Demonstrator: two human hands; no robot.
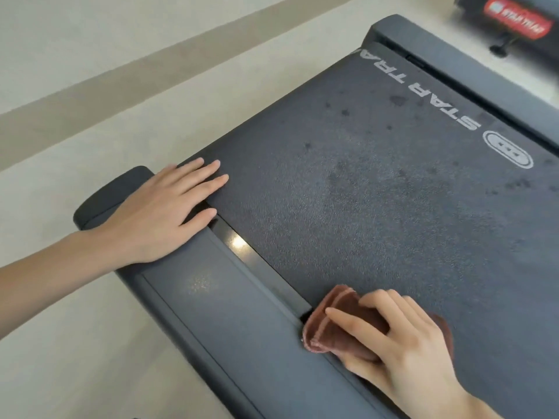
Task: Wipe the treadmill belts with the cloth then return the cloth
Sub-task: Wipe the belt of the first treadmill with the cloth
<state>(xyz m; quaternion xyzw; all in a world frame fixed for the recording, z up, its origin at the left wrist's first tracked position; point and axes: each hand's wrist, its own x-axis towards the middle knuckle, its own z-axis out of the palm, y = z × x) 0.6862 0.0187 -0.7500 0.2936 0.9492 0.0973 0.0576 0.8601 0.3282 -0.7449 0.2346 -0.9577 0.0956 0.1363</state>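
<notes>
The folded reddish-brown cloth (329,325) lies on the near left corner of the treadmill's belt (378,192), its folded edges reaching over the dark gap (239,243) where the belt meets the grey end cover (211,297). The right hand (402,343) grips it from above, index finger stretched along the top, the other fingers bent over it and the thumb tucked at its near side. From the cloth the belt's textured dark surface runs open toward the far end, marked with scattered darker spots and a paler patch in the middle; white lettering (423,95) and an oval logo (508,149) sit near its right edge, beside the grey side rail (472,83). The left hand (163,213) rests flat with its fingers straight and slightly spread, palm on the rounded left corner of the end cover and fingertips reaching onto the belt's left edge, well apart from the cloth. Pale floor (90,86) with a tan stripe borders the machine on the left. A second machine (514,19) with a red label shows blurred at the upper right corner.
</notes>
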